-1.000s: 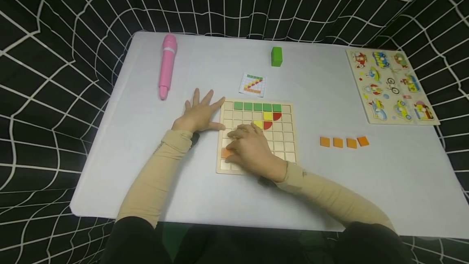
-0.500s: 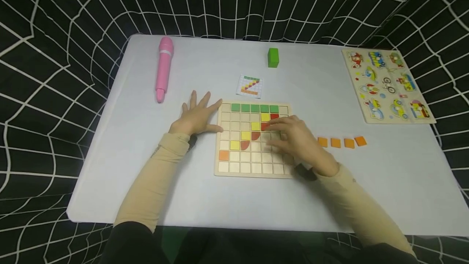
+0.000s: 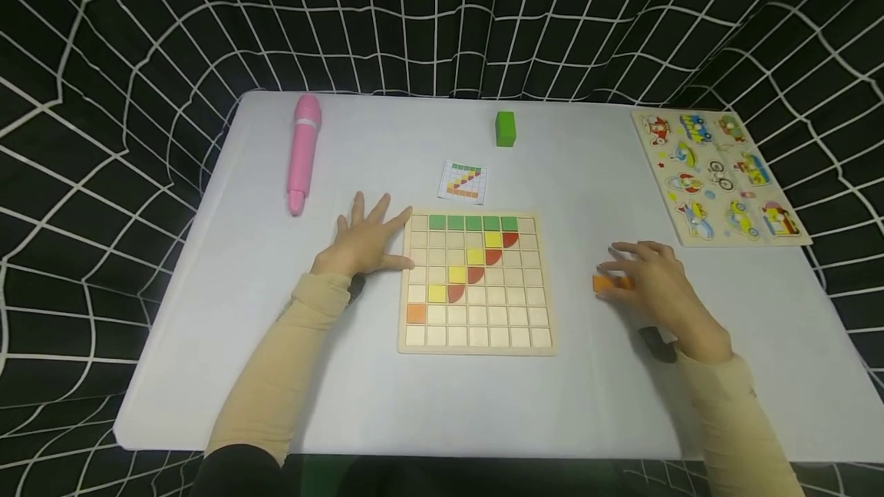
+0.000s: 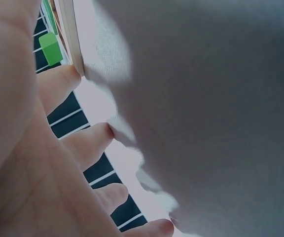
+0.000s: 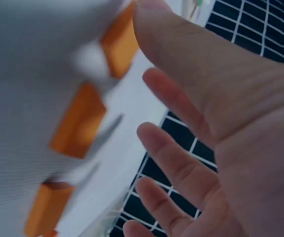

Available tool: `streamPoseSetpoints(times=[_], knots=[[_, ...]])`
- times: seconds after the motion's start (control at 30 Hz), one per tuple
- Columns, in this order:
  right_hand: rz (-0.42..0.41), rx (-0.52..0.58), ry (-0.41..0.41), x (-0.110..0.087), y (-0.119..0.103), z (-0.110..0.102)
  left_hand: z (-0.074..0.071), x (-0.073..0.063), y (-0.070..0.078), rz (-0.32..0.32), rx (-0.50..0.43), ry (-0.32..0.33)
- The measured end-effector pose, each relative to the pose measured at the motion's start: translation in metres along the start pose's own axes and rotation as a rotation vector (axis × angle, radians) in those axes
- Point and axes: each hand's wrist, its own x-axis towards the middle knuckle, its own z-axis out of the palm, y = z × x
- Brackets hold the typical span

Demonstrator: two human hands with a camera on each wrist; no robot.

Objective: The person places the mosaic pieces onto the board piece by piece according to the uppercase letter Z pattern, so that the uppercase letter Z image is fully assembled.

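My left hand [image 3: 355, 246] is spread flat on the table, its thumb and index fingertip at the left edge of the wooden grid board [image 3: 497, 317]. The board bears a row of green squares [image 3: 473, 223], a diagonal of yellow squares [image 3: 457, 274] paired with red quarter-rounds [image 3: 475, 275], and one orange square [image 3: 416, 314] at lower left. To the right of the board, my right hand [image 3: 659, 286] reaches over a row of loose orange square tiles [image 3: 603, 284], partly hiding them. In the right wrist view its thumb [image 5: 176, 44] overlaps the nearest orange tile [image 5: 120, 42], with fingers held apart from it.
A small printed pattern card [image 3: 463, 182] lies behind the board. Farther back stand a green block [image 3: 506, 130] and, at left, a pink microphone-shaped toy [image 3: 302, 156]. A wooden picture puzzle [image 3: 721, 179] lies at the back right. Dark netting with white lines surrounds the table.
My right hand has moved from the board's lower left, where the orange square lies, rightward to the loose orange tiles. The left hand stays at the board's edge. The head view has tilted slightly.
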Motion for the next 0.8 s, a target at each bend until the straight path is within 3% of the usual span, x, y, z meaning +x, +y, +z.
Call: streamPoseSetpoints(times=[0.1,0.2,0.3,0.4,0.47,0.53,0.8], knots=[[0.046,0.025,-0.057,-0.002,0.003,0.003,0.0,-0.002,0.001,0.001,-0.001,0.012],[0.054,0.037,-0.047,-0.004,0.004,0.007,0.001,-0.003,0.001,0.005,0.004,0.024],[-0.002,0.039,0.052,-0.003,0.004,0.011,0.001,-0.003,0.001,0.014,0.008,0.037],[-0.057,0.074,0.164,0.002,-0.009,0.014,0.001,-0.003,0.001,0.018,0.003,0.041],[-0.089,0.114,0.213,0.008,-0.027,0.016,0.001,-0.003,0.001,0.017,0.0,0.039],[-0.119,0.135,0.208,0.015,-0.052,0.019,0.0,-0.002,0.001,0.015,-0.002,0.035],[-0.344,0.116,0.049,0.034,-0.155,0.041,0.001,-0.004,0.001,0.002,-0.02,0.023]])
